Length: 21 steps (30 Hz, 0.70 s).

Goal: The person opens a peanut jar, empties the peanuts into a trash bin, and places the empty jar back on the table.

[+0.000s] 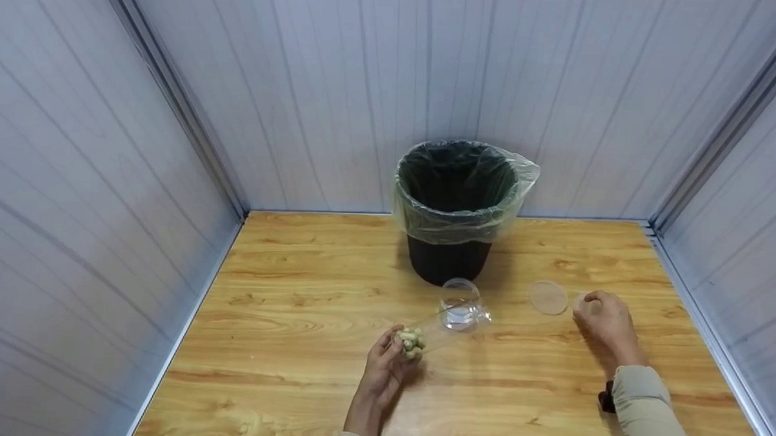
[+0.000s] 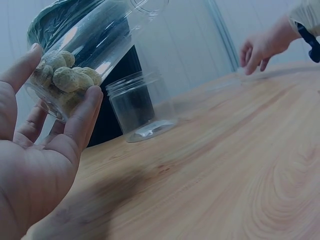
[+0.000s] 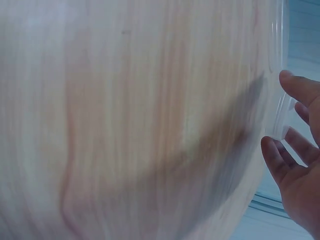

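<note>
While the left hand grips a tilted clear container of pale lumps, a slackened hold or steeper tilt could spill them near the jar beyond that hand (the right hand, well apart, pinches a small lid).

Your left grip holds a clear, glossy plastic bottle over rough, matt, peanut-like pieces. Just beyond it, the jar is smooth, shiny, transparent plastic; farther off, a crinkled, translucent film liner wraps a black bin. At your right grip, the small lid looks like clear plastic. Beneath both, the desk is smooth, faintly glossy wood grain.
</note>
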Available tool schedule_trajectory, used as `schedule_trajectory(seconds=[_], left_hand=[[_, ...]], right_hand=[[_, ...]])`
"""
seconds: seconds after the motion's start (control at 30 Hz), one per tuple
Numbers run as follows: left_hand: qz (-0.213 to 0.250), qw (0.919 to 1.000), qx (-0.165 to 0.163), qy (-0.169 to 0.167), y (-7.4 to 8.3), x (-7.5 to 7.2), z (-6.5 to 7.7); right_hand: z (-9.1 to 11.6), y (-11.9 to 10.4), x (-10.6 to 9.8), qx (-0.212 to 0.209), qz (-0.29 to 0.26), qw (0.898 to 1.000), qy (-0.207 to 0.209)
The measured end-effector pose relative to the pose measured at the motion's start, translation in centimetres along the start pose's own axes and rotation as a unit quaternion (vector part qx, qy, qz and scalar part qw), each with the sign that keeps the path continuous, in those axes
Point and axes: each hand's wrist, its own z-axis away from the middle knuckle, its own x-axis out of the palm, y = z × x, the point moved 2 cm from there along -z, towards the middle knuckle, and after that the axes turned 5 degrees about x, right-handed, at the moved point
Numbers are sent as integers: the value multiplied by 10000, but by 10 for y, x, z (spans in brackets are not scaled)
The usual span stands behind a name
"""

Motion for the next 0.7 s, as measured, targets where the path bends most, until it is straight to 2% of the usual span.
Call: schedule_trajectory(seconds=[0.23, 0.47, 0.6, 0.7], left_hand=[[-3, 9999, -17, 109, -2, 2, 2], [26, 9998, -12, 177, -2, 2, 5], [58, 9998, 42, 197, 0, 0, 7], [51, 9998, 35, 204, 0, -1, 8]], right_hand=[[0, 6, 3, -79, 196, 9998, -48], [3, 7, 4, 62, 214, 9997, -94], [1, -2, 2, 28, 240, 9997, -94], [-4, -17, 0, -118, 157, 9997, 125]])
